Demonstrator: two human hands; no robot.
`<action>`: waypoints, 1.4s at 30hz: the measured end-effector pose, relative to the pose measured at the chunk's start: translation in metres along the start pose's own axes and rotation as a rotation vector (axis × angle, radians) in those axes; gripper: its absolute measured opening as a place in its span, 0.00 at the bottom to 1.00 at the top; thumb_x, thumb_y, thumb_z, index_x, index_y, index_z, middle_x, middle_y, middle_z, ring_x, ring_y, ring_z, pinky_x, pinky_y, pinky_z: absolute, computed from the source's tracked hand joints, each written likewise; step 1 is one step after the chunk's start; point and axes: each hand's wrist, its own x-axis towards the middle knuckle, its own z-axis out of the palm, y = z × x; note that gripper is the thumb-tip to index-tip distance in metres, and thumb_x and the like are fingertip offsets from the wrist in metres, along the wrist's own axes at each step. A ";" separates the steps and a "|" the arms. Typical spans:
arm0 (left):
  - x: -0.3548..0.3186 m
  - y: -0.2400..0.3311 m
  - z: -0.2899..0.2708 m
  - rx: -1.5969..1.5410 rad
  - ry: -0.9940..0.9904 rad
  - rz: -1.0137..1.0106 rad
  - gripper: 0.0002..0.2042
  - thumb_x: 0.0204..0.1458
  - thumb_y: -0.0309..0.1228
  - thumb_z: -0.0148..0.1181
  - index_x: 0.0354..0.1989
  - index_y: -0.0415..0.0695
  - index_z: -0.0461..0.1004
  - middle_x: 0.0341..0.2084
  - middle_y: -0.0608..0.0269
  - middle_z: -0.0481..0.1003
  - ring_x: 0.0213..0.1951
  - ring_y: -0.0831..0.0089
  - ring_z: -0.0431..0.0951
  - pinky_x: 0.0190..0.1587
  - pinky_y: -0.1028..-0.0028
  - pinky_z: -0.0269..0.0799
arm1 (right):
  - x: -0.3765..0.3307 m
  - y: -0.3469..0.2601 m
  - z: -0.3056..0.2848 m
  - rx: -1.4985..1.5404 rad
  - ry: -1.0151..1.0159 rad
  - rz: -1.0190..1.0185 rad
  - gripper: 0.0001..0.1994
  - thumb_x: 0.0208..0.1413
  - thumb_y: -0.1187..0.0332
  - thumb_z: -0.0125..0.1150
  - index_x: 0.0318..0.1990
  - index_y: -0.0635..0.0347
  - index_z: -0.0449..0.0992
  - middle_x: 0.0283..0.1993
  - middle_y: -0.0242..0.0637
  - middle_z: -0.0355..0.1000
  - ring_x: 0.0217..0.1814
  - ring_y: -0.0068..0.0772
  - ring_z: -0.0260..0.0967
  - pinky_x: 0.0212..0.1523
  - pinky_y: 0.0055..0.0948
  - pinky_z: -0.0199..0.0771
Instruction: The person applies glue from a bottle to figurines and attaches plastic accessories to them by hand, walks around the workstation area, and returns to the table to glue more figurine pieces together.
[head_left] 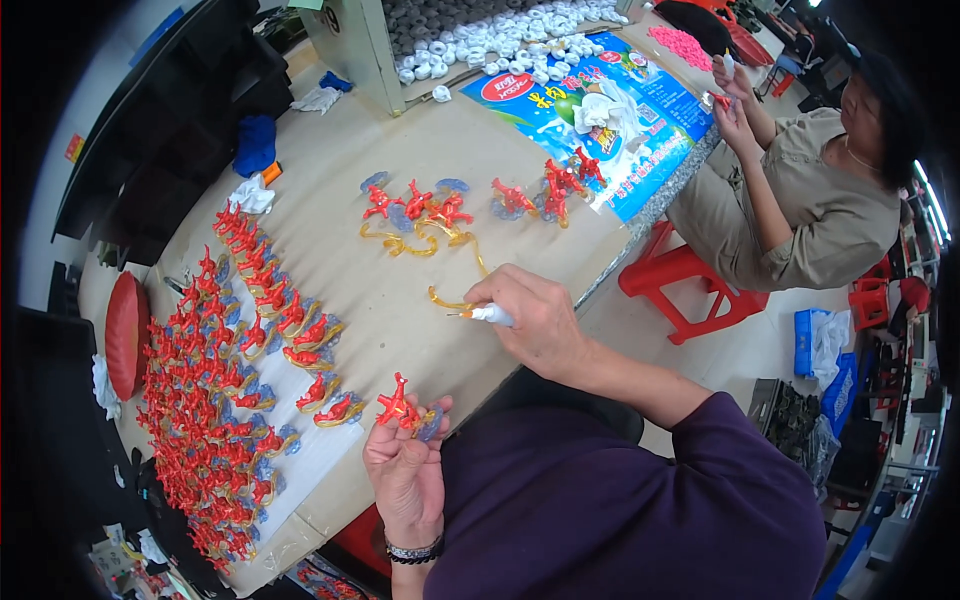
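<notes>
Figurine [398, 405] in red and translucent blue sits held in the left hand [408, 472] by the counter [390, 320], while I see the right hand [540, 325] gripping a white squeeze bottle [494, 314].

Right of the rows of red figures [205, 410], a hand could pass over the bare table top [385, 315]. Farther right of these rows, the right hand [540, 322] with its white tube [493, 314], the left hand [408, 475] with a single figure [398, 405], and a loose cluster [415, 210] stood in the way.

Workshop; massed red figurines [212, 412], worktable [400, 320], seated co-worker [800, 205]
</notes>
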 end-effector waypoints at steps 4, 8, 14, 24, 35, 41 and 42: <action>0.002 0.000 0.002 0.052 0.048 0.032 0.23 0.44 0.31 0.72 0.49 0.38 0.73 0.51 0.60 0.75 0.49 0.52 0.77 0.51 0.66 0.76 | -0.004 0.004 -0.003 0.007 0.000 0.025 0.06 0.47 0.81 0.63 0.34 0.64 0.76 0.30 0.40 0.71 0.30 0.40 0.72 0.29 0.32 0.70; 0.008 0.002 0.006 0.093 0.059 0.075 0.23 0.43 0.31 0.73 0.48 0.39 0.74 0.51 0.59 0.75 0.49 0.52 0.77 0.52 0.64 0.75 | 0.003 -0.006 -0.010 0.260 0.005 0.175 0.04 0.49 0.80 0.63 0.34 0.64 0.77 0.33 0.40 0.74 0.31 0.33 0.73 0.30 0.29 0.71; 0.006 0.002 0.003 0.120 0.066 0.114 0.23 0.43 0.31 0.74 0.48 0.40 0.74 0.51 0.59 0.75 0.48 0.53 0.77 0.52 0.64 0.75 | 0.017 -0.002 -0.013 0.504 -0.124 0.204 0.04 0.50 0.78 0.64 0.33 0.64 0.77 0.43 0.40 0.76 0.43 0.30 0.74 0.42 0.29 0.73; -0.001 0.004 -0.002 0.135 0.049 0.110 0.25 0.42 0.33 0.74 0.49 0.39 0.73 0.46 0.59 0.77 0.47 0.56 0.78 0.51 0.68 0.75 | 0.041 0.014 -0.006 0.113 -0.116 0.163 0.07 0.46 0.76 0.65 0.33 0.65 0.76 0.62 0.51 0.66 0.55 0.48 0.72 0.52 0.36 0.72; 0.005 0.003 0.005 0.126 0.054 0.092 0.25 0.42 0.33 0.75 0.49 0.37 0.73 0.43 0.59 0.78 0.47 0.56 0.78 0.50 0.68 0.76 | 0.030 0.008 -0.011 0.245 -0.208 0.172 0.07 0.45 0.77 0.66 0.32 0.65 0.75 0.62 0.51 0.67 0.53 0.48 0.73 0.48 0.35 0.72; 0.003 0.008 0.004 0.138 0.071 0.099 0.27 0.41 0.33 0.75 0.48 0.36 0.72 0.41 0.61 0.78 0.48 0.56 0.77 0.49 0.69 0.76 | 0.018 -0.001 -0.011 0.236 -0.277 0.141 0.06 0.46 0.78 0.65 0.32 0.66 0.75 0.61 0.48 0.68 0.53 0.46 0.73 0.48 0.34 0.73; 0.002 0.009 0.003 0.144 0.070 0.095 0.27 0.40 0.33 0.76 0.49 0.36 0.72 0.40 0.61 0.78 0.48 0.55 0.77 0.48 0.69 0.76 | 0.016 -0.002 -0.014 0.223 -0.314 0.153 0.06 0.46 0.77 0.66 0.32 0.65 0.75 0.62 0.47 0.68 0.53 0.46 0.73 0.48 0.34 0.73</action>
